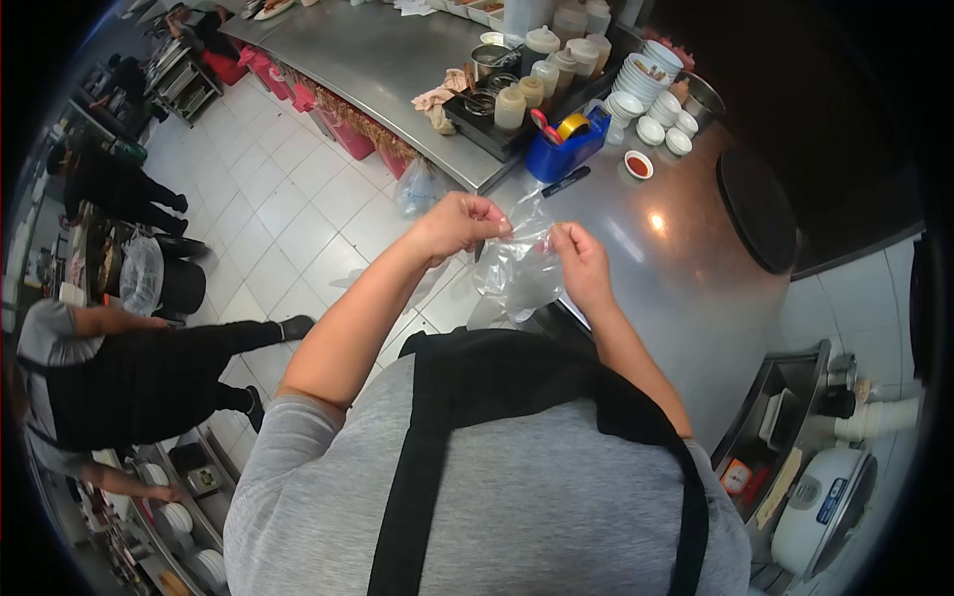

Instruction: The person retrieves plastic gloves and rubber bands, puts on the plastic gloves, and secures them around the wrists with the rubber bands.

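A clear plastic bag (519,273) hangs between my two hands, in front of my apron and near the corner of the steel counter. My left hand (459,228) pinches its upper edge from the left. On the other side, my right hand (581,260) is closed on the same edge with thumb and fingers. The bag looks crinkled, and I cannot make out anything inside it. Just beyond the hands lie a black marker (566,182) and a blue tape dispenser (568,147) with a yellow roll and a red-handled tool.
On the steel counter (676,268) stand a small bowl of red sauce (638,165), stacked white bowls (646,79), squeeze bottles (510,107) and a round black tray (757,211). A co-worker in a black apron (129,382) is at the left; other people work farther back.
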`<state>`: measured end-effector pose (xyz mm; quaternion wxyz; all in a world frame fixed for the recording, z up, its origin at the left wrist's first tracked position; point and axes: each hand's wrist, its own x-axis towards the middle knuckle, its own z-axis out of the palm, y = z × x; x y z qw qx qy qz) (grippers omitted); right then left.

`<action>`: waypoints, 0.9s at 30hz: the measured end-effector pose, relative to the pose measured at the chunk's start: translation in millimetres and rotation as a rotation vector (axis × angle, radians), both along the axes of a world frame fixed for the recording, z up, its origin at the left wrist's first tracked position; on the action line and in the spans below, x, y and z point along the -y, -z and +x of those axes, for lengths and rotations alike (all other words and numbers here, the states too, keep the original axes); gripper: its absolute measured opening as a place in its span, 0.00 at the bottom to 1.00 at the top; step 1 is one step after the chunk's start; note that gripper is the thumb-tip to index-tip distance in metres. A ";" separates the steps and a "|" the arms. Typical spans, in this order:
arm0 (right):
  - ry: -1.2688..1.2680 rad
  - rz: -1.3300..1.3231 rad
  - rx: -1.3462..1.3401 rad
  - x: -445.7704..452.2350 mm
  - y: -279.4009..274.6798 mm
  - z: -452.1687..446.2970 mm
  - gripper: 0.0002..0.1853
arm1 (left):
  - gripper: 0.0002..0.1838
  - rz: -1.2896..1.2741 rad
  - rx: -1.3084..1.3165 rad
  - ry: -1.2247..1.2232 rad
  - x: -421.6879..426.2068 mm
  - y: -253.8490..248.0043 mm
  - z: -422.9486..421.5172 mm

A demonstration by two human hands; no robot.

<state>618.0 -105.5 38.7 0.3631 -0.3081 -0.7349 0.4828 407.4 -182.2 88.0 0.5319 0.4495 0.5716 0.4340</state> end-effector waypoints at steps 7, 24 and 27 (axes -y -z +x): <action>-0.028 0.147 0.084 34.8 -24.5 4.4 0.12 | 0.08 0.015 0.023 -0.338 23.8 19.9 18.8; -0.252 -0.545 -0.112 41.7 -13.3 -13.0 0.07 | 0.16 0.161 -0.286 -0.532 49.7 12.8 75.1; -0.204 -0.581 -0.176 36.3 -9.9 -8.9 0.06 | 0.13 0.164 -0.358 -0.470 52.8 4.6 79.8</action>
